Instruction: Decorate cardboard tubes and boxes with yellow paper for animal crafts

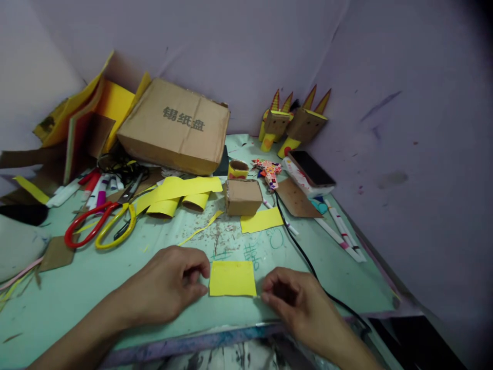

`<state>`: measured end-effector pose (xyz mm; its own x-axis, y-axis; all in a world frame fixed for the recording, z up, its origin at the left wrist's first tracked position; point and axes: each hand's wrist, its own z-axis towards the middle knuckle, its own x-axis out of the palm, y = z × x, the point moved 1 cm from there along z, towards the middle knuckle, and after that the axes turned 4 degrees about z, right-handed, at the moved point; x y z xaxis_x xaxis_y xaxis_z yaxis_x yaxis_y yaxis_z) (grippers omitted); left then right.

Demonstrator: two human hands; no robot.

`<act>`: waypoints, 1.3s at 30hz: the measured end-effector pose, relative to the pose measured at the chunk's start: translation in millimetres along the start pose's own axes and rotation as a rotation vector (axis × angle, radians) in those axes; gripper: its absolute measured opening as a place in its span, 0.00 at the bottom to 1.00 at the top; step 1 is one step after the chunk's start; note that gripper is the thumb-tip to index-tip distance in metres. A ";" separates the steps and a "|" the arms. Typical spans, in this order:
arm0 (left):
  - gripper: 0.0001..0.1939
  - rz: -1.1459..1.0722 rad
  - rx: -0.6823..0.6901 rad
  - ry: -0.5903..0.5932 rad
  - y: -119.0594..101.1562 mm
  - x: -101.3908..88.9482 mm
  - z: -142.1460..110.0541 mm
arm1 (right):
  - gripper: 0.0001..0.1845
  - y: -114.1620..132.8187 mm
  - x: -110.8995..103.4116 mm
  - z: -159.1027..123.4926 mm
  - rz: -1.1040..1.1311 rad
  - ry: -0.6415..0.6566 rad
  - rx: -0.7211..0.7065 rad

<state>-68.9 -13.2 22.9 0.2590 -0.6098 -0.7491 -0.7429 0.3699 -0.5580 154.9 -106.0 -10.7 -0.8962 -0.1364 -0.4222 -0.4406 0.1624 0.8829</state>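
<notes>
A small yellow paper rectangle (232, 279) lies flat on the pale green tabletop, close to the front edge. My left hand (169, 282) rests beside its left edge, fingers curled and thumb a little apart, nothing held. At the paper's right side is my right hand (300, 303). Its thumb and index finger are bent with a gap between them, just off the paper's lower right corner. Behind stands a small brown cardboard box (243, 198), with another yellow paper piece (262, 220) lying before it.
Red-and-yellow scissors (115, 221) lie left, beside yellow-covered tubes (164, 205) and markers (100, 192). A large cardboard box (175, 126) leans at the back. A black cable (304, 252) runs past my right hand. Horned cardboard figures (308, 126) and a phone (311, 168) are back right.
</notes>
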 end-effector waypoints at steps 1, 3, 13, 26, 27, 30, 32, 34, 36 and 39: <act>0.02 0.044 0.063 -0.008 -2.4 0.6 -4.0 | 0.04 0.0 0.6 -4.1 -0.064 -0.005 -0.077; 0.03 0.144 0.203 -0.018 -5.1 3.4 -10.6 | 0.06 -2.7 3.3 -10.5 -0.188 -0.023 -0.229; 0.07 0.453 0.447 -0.136 2.0 17.5 -16.5 | 0.12 -18.3 15.6 -7.8 -0.386 -0.111 -0.492; 0.07 0.197 0.498 -0.638 -1.4 13.5 -21.2 | 0.09 2.7 -1.1 9.7 -0.314 -0.130 -0.531; 0.06 0.169 0.477 -0.668 -2.4 12.6 -21.0 | 0.09 7.8 -4.7 14.4 -0.334 -0.126 -0.530; 0.05 0.109 0.470 -0.721 -7.8 5.5 -16.8 | 0.09 27.9 -15.9 30.3 -0.449 -0.088 -0.546; 0.05 0.096 0.521 -0.752 -14.7 -3.5 -12.4 | 0.09 44.6 -22.4 40.7 -0.552 -0.042 -0.569; 0.05 0.091 0.573 -0.761 -24.4 -14.3 -7.5 | 0.09 62.9 -27.9 49.6 -0.669 -0.001 -0.583; 0.05 0.079 0.574 -0.726 -35.9 -24.3 -2.3 | 0.07 81.3 -32.0 56.2 -0.777 0.019 -0.601; 0.04 0.071 0.499 -0.659 -50.8 -34.8 4.3 | 0.05 103.7 -37.2 62.5 -0.842 0.014 -0.629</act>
<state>-37.6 -7.7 75.8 0.6460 -0.0948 -0.7574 -0.4499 0.7543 -0.4782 139.3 -23.0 83.8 -0.3103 0.0183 -0.9504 -0.8109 -0.5269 0.2546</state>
